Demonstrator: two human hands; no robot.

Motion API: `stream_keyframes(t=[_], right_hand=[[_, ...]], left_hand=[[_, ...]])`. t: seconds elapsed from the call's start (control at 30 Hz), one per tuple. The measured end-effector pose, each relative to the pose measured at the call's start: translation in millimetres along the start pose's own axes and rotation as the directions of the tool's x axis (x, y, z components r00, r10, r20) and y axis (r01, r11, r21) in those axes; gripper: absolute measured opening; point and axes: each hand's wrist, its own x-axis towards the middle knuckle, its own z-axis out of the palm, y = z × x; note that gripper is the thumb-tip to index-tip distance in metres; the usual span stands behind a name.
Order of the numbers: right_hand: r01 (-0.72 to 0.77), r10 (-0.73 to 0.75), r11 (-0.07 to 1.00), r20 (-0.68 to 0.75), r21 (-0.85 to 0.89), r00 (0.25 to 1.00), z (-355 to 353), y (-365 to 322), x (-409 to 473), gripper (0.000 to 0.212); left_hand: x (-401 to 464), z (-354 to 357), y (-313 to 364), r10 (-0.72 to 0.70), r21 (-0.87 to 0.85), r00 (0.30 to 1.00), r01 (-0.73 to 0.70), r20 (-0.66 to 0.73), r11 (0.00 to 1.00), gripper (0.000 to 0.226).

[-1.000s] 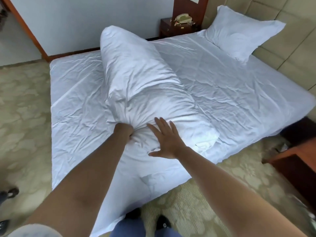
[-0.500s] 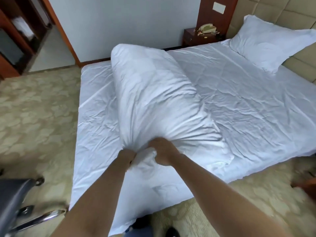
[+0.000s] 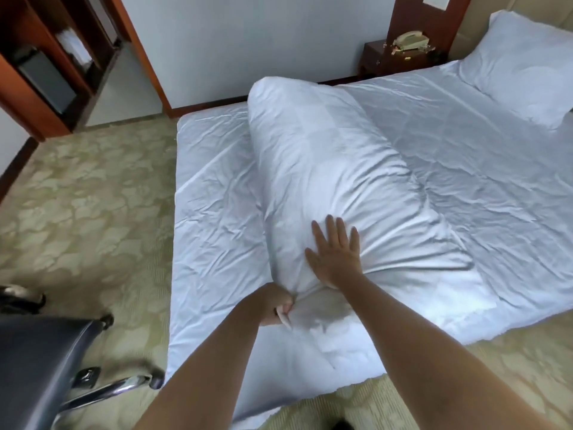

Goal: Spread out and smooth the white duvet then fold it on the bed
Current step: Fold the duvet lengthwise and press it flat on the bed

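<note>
The white duvet (image 3: 328,169) lies bunched in a thick long roll across the bed (image 3: 465,156), running from the near edge toward the far wall. My left hand (image 3: 276,308) grips a gathered fold of the duvet at its near end. My right hand (image 3: 336,252) lies flat on top of the roll just beyond, fingers straight and spread, pressing the fabric down. A wrinkled white sheet covers the mattress on both sides of the roll.
A white pillow (image 3: 524,66) leans at the head of the bed, far right. A wooden nightstand (image 3: 400,57) carries a telephone (image 3: 410,40). A dark office chair (image 3: 40,364) stands on the patterned carpet at lower left. Wooden shelving (image 3: 52,66) is at upper left.
Half a second ago both hands gripped the duvet's near end. My right hand has let go and now lies flat further up the roll. The view has swung left.
</note>
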Motion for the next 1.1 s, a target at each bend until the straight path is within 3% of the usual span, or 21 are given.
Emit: stream_keyframes(t=[0.07, 0.1, 0.17, 0.23, 0.37, 0.47, 0.57, 0.67, 0.8, 0.93, 1.03, 1.1], right_hand=[[-0.035, 0.036, 0.999, 0.052, -0.012, 0.998, 12.6, -2.5, 8.3, 0.068], [-0.065, 0.067, 0.998, 0.084, -0.026, 0.994, 12.5, -8.9, 9.3, 0.069], [-0.115, 0.120, 0.992, 0.122, -0.050, 0.985, 15.1, -20.8, 14.5, 0.069], [-0.191, 0.195, 0.981, 0.157, -0.043, 0.968, 13.1, -37.5, 18.3, 0.070], [-0.312, 0.309, 0.950, 0.188, -0.013, 0.932, 4.4, -61.8, 23.3, 0.070], [-0.358, 0.357, 0.933, 0.200, -0.031, 0.913, -7.6, -72.4, 23.4, 0.070], [-0.402, 0.394, 0.913, 0.099, 0.077, 0.914, -23.9, -78.9, 30.9, 0.073], [-0.462, 0.464, 0.868, 0.033, 0.180, 0.885, -41.2, -82.5, 52.7, 0.073], [-0.473, 0.471, 0.877, 0.043, 0.085, 0.881, -48.0, -75.4, 75.3, 0.074], [-0.436, 0.436, 0.900, 0.004, 0.006, 0.900, -50.3, -65.7, 93.0, 0.046], [-0.463, 0.475, 0.876, -0.070, 0.137, 0.877, -56.8, -50.3, 119.6, 0.036], [-0.526, 0.581, 0.800, -0.153, 0.288, 0.800, -59.8, -47.7, 137.9, 0.041]], left_hand=[[2.7, -11.5, -11.2, 0.002, 0.098, 0.998, -0.008, 0.065, 0.995, 0.035], [11.1, -19.5, -20.1, 0.005, -0.001, 0.997, -0.005, 0.074, 1.000, 0.039], [13.6, -43.0, -25.9, -0.002, 0.050, 1.000, 0.001, 0.014, 0.999, 0.056], [21.4, -68.9, -31.2, 0.119, 0.235, 0.989, -0.096, -0.088, 0.967, 0.068], [22.0, -118.7, -36.4, 0.382, 0.511, 0.917, -0.275, -0.113, 0.814, 0.066], [23.5, -152.3, -31.6, 0.527, 0.691, 0.839, -0.301, -0.135, 0.657, 0.064], [40.5, -171.8, -18.7, 0.641, 0.811, 0.762, -0.313, -0.096, 0.494, 0.059], [62.6, -183.7, 7.7, 0.701, 0.845, 0.711, -0.338, -0.059, 0.414, 0.056], [86.8, -200.9, 51.7, 0.753, 0.880, 0.658, -0.363, 0.010, 0.306, 0.053], [113.7, -213.0, 81.5, 0.765, 0.926, 0.638, -0.337, 0.091, 0.170, 0.056], [149.3, -236.0, 109.7, 0.795, 0.947, 0.602, -0.291, 0.070, 0.137, 0.059], [175.1, -252.8, 128.9, 0.825, 0.958, 0.559, -0.273, 0.079, 0.093, 0.061]])
